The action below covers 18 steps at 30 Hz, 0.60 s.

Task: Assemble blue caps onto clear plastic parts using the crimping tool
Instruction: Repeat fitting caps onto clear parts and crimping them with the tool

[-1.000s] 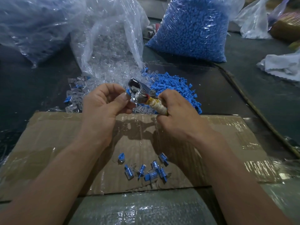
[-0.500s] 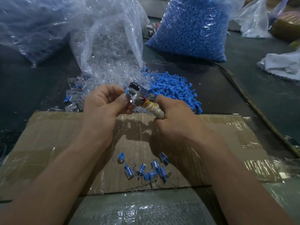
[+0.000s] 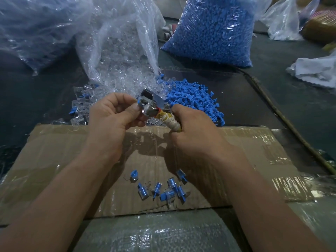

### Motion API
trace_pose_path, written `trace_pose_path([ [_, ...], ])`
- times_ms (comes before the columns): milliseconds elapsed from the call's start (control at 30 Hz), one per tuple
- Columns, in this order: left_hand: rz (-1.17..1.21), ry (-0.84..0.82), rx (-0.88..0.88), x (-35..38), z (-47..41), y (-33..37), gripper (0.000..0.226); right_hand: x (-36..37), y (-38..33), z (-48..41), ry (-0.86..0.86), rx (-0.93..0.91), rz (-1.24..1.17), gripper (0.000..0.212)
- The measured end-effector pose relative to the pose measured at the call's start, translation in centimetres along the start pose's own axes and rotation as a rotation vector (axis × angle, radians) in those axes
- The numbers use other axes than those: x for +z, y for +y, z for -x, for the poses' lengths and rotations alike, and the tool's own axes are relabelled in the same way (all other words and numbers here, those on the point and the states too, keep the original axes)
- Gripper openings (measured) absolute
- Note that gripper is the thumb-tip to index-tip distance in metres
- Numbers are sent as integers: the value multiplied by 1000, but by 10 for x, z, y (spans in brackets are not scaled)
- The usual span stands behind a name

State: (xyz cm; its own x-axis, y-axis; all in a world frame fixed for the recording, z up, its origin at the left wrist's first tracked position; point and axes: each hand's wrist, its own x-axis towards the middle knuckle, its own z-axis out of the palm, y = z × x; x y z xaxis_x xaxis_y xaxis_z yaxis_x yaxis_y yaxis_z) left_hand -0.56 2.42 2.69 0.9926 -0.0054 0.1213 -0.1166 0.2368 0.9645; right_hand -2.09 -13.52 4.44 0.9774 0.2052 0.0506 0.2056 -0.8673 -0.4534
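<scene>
Dim overhead light, glare on taped cardboard (image 3: pixel 236 142), soft edges, wide-angle bowing

The loose caps (image 3: pixel 192 99) were a flat bright blue, same as the stuffed bag (image 3: pixel 214 31) behind them. The clear parts (image 3: pixel 116 73) were see-through and glinty. My crimping tool (image 3: pixel 154 106) had a shiny silver head, and the handle wrap was off-white over yellow with a bit of red. The little piece (image 3: pixel 139 102) at its head looked blue, I think. The cardboard (image 3: pixel 54 160) was plain brown under glossy tape, and the finished pieces (image 3: pixel 163 190) were blue and clear.
</scene>
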Motion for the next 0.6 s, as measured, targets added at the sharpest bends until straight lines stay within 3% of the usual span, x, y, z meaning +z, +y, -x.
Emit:
trace_pose_path([
  [167,-79,-62,-186,-8,-3,8,12,-12,13,-1,66,48,-67,28],
  [367,-418,-651,-475,-14,0,14,14,-17,24,-3,90,124,-17,31],
  [600,-475,-1055,-465,-12,3,10,8,-9,15,-2,-38,89,26,43],
])
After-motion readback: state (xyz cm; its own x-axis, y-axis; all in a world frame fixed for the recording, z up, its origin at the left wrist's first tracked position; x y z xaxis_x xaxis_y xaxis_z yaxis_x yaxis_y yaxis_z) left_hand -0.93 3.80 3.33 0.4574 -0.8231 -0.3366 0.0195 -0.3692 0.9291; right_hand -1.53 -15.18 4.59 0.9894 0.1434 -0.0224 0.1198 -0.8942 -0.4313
